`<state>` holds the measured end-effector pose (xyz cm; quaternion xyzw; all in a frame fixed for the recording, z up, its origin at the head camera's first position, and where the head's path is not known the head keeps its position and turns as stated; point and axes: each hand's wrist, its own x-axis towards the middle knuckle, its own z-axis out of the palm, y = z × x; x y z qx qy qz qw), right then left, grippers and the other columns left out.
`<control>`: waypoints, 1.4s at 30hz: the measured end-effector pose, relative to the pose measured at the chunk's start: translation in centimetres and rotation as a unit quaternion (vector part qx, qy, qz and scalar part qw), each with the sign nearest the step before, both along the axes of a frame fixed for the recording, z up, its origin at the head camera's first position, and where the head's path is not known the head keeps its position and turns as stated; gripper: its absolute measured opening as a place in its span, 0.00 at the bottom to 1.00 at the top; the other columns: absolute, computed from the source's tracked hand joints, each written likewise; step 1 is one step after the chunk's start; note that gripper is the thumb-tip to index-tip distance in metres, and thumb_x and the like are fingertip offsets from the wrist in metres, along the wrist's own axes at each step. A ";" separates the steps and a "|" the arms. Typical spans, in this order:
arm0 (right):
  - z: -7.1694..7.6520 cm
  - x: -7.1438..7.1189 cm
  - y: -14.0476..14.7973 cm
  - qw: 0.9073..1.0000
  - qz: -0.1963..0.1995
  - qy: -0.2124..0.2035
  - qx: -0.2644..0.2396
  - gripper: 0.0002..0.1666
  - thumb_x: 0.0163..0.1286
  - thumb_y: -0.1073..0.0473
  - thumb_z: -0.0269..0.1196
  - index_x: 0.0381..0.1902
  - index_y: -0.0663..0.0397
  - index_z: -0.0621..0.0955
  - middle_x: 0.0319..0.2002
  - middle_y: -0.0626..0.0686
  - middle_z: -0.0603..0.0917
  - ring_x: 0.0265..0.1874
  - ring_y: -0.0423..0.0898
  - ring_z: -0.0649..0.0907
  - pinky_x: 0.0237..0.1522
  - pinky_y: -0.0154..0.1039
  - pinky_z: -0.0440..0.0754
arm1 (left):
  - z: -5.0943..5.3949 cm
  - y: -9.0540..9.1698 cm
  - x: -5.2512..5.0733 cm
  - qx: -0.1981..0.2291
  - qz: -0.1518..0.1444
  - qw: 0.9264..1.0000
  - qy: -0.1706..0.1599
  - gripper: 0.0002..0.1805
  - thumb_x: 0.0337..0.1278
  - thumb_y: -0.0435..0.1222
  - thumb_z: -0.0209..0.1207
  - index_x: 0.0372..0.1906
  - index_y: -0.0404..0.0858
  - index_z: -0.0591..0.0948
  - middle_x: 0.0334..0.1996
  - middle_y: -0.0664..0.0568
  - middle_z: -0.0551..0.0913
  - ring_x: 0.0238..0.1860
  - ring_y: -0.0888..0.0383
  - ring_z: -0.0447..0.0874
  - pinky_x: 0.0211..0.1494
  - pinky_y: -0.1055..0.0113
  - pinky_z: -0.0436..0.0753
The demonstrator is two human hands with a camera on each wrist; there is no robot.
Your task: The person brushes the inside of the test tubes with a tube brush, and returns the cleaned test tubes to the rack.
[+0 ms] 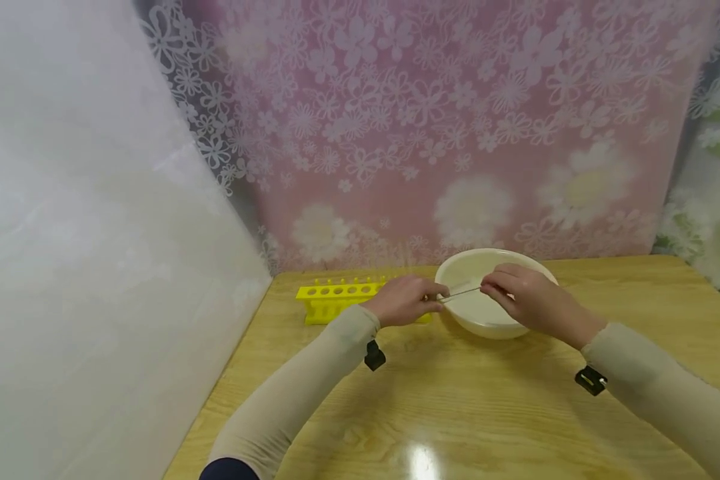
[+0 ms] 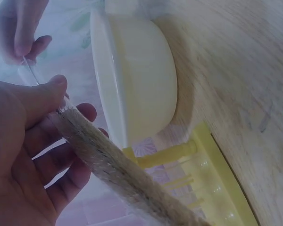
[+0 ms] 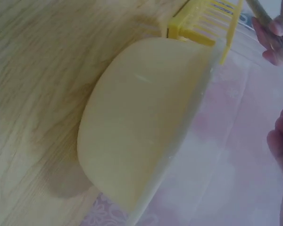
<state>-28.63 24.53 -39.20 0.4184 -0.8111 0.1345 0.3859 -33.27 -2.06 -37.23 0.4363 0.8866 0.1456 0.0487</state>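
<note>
My left hand (image 1: 405, 301) holds a clear test tube (image 2: 127, 181) near its mouth, between thumb and fingers. Inside the tube lie the pale bristles of a test tube brush (image 2: 92, 143), whose thin wire handle (image 1: 463, 292) comes out of the mouth. My right hand (image 1: 534, 303) pinches the end of that wire, above the white bowl (image 1: 489, 330). In the left wrist view the tube slants down across the picture, and its far end is out of frame. The right wrist view catches both hands only at its right edge.
Behind and left of my left hand stands a yellow test tube rack (image 1: 336, 291) with round holes and pegs, partly hidden by that hand. The bowl sits right of it on the wooden table (image 1: 456, 400). A flowered curtain (image 1: 396, 133) hangs behind; a white sheet (image 1: 96, 267) borders the left.
</note>
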 end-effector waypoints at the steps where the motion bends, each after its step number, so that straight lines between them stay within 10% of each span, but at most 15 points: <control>1: 0.0 0.1 0.0 1.000 0.011 0.010 0.010 0.30 0.82 0.43 0.45 0.36 0.56 0.85 0.32 0.48 0.82 0.27 0.37 0.78 0.30 0.31 0.77 | 0.0 -0.1 0.0 -0.003 -0.002 1.000 0.003 0.19 0.72 0.47 0.57 0.63 0.50 0.82 0.46 0.63 0.88 0.30 0.73 0.80 0.35 0.76 0.78; 10: 0.2 0.6 0.6 0.998 0.022 -0.026 -0.049 0.29 0.80 0.41 0.48 0.38 0.56 0.86 0.35 0.47 0.84 0.32 0.36 0.79 0.35 0.26 0.75 | 0.1 -0.4 0.3 -0.001 -0.027 1.000 -0.005 0.21 0.71 0.49 0.56 0.65 0.51 0.80 0.52 0.60 0.87 0.36 0.73 0.81 0.40 0.77 0.78; 16: -0.1 1.6 0.3 0.993 0.032 -0.097 -0.051 0.03 0.70 0.58 0.67 0.35 0.44 0.82 0.30 0.39 0.79 0.27 0.28 0.72 0.30 0.22 0.70 | -0.8 -1.0 0.6 -0.002 -0.019 1.000 -0.015 0.21 0.71 0.48 0.56 0.65 0.53 0.80 0.51 0.64 0.87 0.37 0.73 0.82 0.40 0.77 0.79; 25: 1.1 2.2 -0.3 0.964 -0.003 -0.246 -0.102 0.12 0.68 0.64 0.67 0.31 0.39 0.80 0.22 0.35 0.76 0.18 0.33 0.68 0.23 0.31 0.69 | -0.9 -1.0 0.4 -0.004 -0.025 1.000 -0.003 0.21 0.72 0.48 0.55 0.65 0.51 0.79 0.49 0.65 0.87 0.38 0.76 0.80 0.42 0.78 0.78; 28: 1.5 2.4 -0.1 0.935 -0.028 -0.329 -0.128 0.10 0.72 0.60 0.65 0.29 0.43 0.80 0.20 0.42 0.75 0.16 0.38 0.68 0.22 0.35 0.69 | -0.9 -0.7 0.3 -0.004 -0.034 0.999 0.017 0.20 0.73 0.48 0.54 0.64 0.51 0.80 0.48 0.65 0.87 0.37 0.76 0.80 0.41 0.79 0.78; 35: 2.1 2.0 -0.2 0.830 -0.058 -0.516 -0.205 0.19 0.77 0.50 0.58 0.32 0.60 0.78 0.18 0.52 0.72 0.18 0.54 0.72 0.26 0.43 0.70 | -0.9 -0.3 0.7 -0.024 -0.030 0.992 0.123 0.17 0.73 0.47 0.55 0.61 0.52 0.81 0.49 0.63 0.87 0.38 0.72 0.81 0.38 0.78 0.77; 42: 2.3 1.5 0.0 0.717 -0.005 -0.641 -0.272 0.16 0.79 0.54 0.55 0.33 0.58 0.76 0.18 0.47 0.63 0.17 0.45 0.63 0.28 0.45 0.72 | -1.3 -0.1 0.8 -0.038 -0.034 0.972 0.228 0.16 0.74 0.48 0.55 0.60 0.51 0.82 0.46 0.61 0.88 0.34 0.70 0.82 0.32 0.79 0.75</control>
